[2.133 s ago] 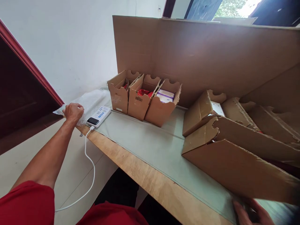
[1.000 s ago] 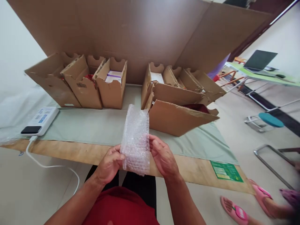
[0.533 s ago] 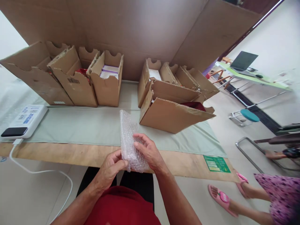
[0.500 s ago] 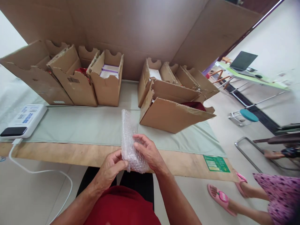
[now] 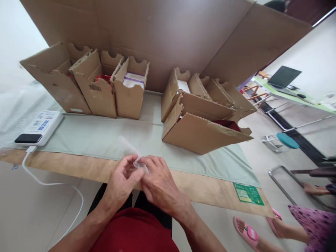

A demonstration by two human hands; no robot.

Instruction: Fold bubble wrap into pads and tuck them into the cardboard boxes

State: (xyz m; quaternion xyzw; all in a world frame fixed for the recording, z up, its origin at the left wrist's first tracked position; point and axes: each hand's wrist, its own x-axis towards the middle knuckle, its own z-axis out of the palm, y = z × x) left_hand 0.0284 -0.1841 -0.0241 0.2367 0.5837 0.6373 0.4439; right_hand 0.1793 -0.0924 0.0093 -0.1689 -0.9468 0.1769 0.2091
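In the head view a piece of bubble wrap (image 5: 129,145) is turned nearly edge-on, so only a thin pale strip sticks out past my fingers. My left hand (image 5: 123,182) pinches its near end between thumb and fingers. Beside it, my right hand (image 5: 160,182) has its fingers curled over the same end, back of the hand upward. The two hands almost touch at the fingertips, above the table's front edge. Most of the wrap is hidden by my fingers, and I cannot tell whether anything is inside it.
Cardboard bins (image 5: 130,101) stand at the back left, and more, including a tilted bin (image 5: 202,133), at the right. A white power bank (image 5: 43,127) with a cable (image 5: 49,182) lies at the left. A person's feet in pink slippers (image 5: 245,232) are on the floor at the right.
The bubble wrap has gone from upright and broadside to nearly edge-on, tipping left. My right hand has turned palm-down and moved against my left. The camera view has shifted slightly.
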